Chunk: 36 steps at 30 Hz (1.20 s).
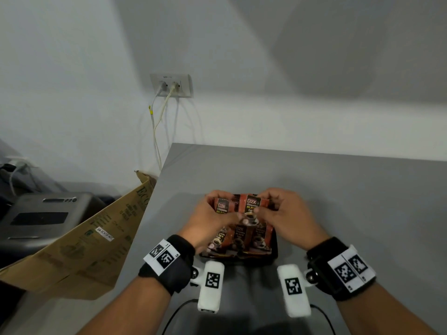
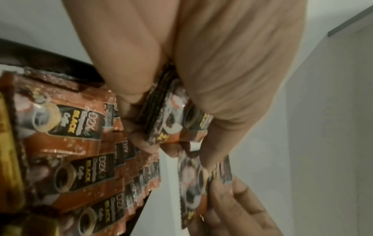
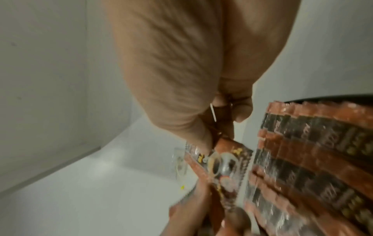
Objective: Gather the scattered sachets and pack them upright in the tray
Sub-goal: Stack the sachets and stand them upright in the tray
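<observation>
Brown-and-orange coffee sachets (image 1: 238,240) stand packed in rows in a black tray (image 1: 274,253) on the grey table. Both hands hover over the tray's far side. My left hand (image 1: 217,209) pinches a small bundle of sachets (image 2: 167,115) between thumb and fingers. My right hand (image 1: 268,204) pinches the top of one sachet (image 1: 252,207) held upright beside that bundle. In the right wrist view this sachet (image 3: 228,162) hangs from the fingers just left of the packed rows (image 3: 312,159). The tray's floor is hidden by the sachets.
A folded cardboard box (image 1: 79,243) leans against the table's left edge, with a grey machine (image 1: 41,216) behind it. Cables (image 1: 157,131) hang from a wall socket (image 1: 171,84). Bare grey tabletop (image 1: 350,189) stretches right and beyond the tray.
</observation>
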Tool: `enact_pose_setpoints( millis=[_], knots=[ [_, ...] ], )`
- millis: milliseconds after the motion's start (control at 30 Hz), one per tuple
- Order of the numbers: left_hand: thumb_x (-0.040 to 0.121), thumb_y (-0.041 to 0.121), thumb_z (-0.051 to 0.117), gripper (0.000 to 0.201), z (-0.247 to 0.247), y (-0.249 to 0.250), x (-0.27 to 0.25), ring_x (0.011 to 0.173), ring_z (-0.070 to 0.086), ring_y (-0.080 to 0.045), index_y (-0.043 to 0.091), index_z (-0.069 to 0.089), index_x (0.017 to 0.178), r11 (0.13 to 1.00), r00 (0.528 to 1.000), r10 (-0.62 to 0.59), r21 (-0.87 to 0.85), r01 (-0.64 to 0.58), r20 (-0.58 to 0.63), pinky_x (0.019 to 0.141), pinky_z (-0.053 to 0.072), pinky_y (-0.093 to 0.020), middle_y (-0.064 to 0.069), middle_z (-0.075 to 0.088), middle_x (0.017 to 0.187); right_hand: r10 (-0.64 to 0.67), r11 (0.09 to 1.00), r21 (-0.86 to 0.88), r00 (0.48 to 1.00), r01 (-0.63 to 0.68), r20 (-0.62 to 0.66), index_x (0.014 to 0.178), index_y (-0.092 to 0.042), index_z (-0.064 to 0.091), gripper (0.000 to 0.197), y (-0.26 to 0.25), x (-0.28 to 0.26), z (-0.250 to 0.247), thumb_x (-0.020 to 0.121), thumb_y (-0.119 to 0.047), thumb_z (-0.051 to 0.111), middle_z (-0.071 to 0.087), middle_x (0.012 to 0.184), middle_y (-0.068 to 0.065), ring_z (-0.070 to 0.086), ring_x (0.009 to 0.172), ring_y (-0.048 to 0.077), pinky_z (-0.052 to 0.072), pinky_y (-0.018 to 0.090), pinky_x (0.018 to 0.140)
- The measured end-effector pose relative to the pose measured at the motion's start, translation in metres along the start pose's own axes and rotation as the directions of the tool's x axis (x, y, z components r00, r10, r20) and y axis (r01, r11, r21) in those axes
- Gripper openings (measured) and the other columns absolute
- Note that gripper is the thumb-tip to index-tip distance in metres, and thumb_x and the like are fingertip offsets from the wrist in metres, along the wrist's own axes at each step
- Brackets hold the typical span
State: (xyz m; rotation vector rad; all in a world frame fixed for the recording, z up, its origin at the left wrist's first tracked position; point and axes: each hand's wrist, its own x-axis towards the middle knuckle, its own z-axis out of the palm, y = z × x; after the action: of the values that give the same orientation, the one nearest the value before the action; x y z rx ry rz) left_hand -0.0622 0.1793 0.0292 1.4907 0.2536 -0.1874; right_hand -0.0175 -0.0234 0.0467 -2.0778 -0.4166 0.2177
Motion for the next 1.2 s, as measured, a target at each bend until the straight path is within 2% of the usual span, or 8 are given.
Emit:
enact_pose_setpoints(
  millis=[300,433,567,800,900,1033,1133,1200],
  knots=[
    [0.086,-0.005,0.068,0.035,-0.014,-0.006,-0.002,0.069,0.068,-0.017,0.016,0.063,0.114,0.996,0.996,-0.065,0.057,0.068,-0.056,0.067,0.054,-0.033,-0.010,0.074,0.094,0.150,0.871,-0.491,0.961,-0.017,0.232,0.098,-0.030,0.056,0.017,0.034,-0.004,0.016,0.090,-0.021,0.069,0.061,0.095,-0.009,0.059,0.085,0.010,0.039,0.015,0.064],
    [0.086,-0.004,0.069,0.036,-0.014,-0.008,-0.002,0.072,0.066,-0.022,0.018,0.063,0.114,0.994,0.995,-0.074,0.075,0.078,-0.063,0.073,0.054,-0.038,-0.019,0.073,0.098,0.084,0.782,-0.620,0.975,0.062,0.204,0.114,-0.030,0.060,0.025,0.044,-0.011,0.026,0.090,-0.024,0.066,0.059,0.112,-0.006,0.050,0.101,0.012,0.041,0.024,0.090],
    [0.087,-0.003,0.068,0.035,-0.016,-0.011,-0.003,0.075,0.066,-0.024,0.019,0.064,0.114,0.992,0.995,-0.087,0.091,0.092,-0.056,0.076,0.054,-0.041,-0.026,0.072,0.102,-0.012,0.717,-0.683,0.983,0.138,0.186,0.119,-0.029,0.061,0.029,0.049,-0.012,0.029,0.090,-0.024,0.065,0.060,0.119,-0.011,0.047,0.111,0.011,0.032,0.026,0.096],
    [0.085,-0.009,0.052,0.043,-0.016,-0.012,-0.004,0.084,0.064,-0.032,0.019,0.064,0.115,0.990,0.990,-0.132,0.047,0.135,-0.059,0.085,0.053,-0.050,-0.019,0.071,0.094,-0.041,0.768,-0.630,0.991,0.114,0.129,0.116,-0.026,0.059,0.035,0.049,-0.013,0.024,0.084,-0.027,0.073,0.049,0.115,-0.013,0.041,0.108,0.008,0.042,0.028,0.100],
    [0.083,-0.015,0.055,0.048,-0.014,-0.010,-0.004,0.089,0.065,-0.039,0.014,0.062,0.120,0.993,0.994,-0.113,0.019,0.113,-0.006,0.091,0.051,-0.057,-0.017,0.073,0.098,-0.073,0.914,-0.395,0.995,0.096,0.074,0.115,-0.031,0.060,0.033,0.028,-0.009,0.017,0.086,-0.030,0.075,0.045,0.109,-0.025,0.042,0.099,-0.008,0.034,0.007,0.087],
    [0.079,-0.021,0.066,0.046,-0.001,-0.001,-0.004,0.092,0.067,-0.038,0.002,0.061,0.119,1.000,0.999,-0.019,0.015,0.019,0.035,0.087,0.054,-0.050,-0.028,0.069,0.110,-0.047,0.994,-0.089,0.988,0.060,0.150,0.109,-0.036,0.069,0.025,-0.011,0.000,0.019,0.087,-0.028,0.075,0.069,0.099,-0.021,0.063,0.090,-0.007,0.047,0.009,0.078],
    [0.081,-0.014,0.071,0.045,-0.003,0.000,-0.002,0.085,0.068,-0.035,0.002,0.058,0.121,1.000,1.000,-0.014,0.028,0.014,-0.002,0.078,0.058,-0.044,-0.030,0.069,0.108,-0.014,0.989,-0.147,0.993,0.032,0.119,0.093,-0.035,0.072,0.014,-0.016,0.010,0.016,0.087,-0.023,0.074,0.070,0.087,-0.017,0.064,0.079,-0.003,0.045,0.009,0.068],
    [0.085,-0.001,0.073,0.038,-0.011,-0.001,-0.002,0.084,0.069,-0.041,0.011,0.060,0.119,0.999,0.996,-0.029,0.043,0.033,-0.083,0.080,0.057,-0.055,-0.027,0.070,0.106,0.051,0.975,-0.219,0.993,-0.026,0.108,0.092,-0.030,0.071,0.012,-0.012,0.017,0.007,0.086,-0.021,0.075,0.069,0.086,-0.014,0.064,0.076,0.000,0.048,0.016,0.065]
  ],
)
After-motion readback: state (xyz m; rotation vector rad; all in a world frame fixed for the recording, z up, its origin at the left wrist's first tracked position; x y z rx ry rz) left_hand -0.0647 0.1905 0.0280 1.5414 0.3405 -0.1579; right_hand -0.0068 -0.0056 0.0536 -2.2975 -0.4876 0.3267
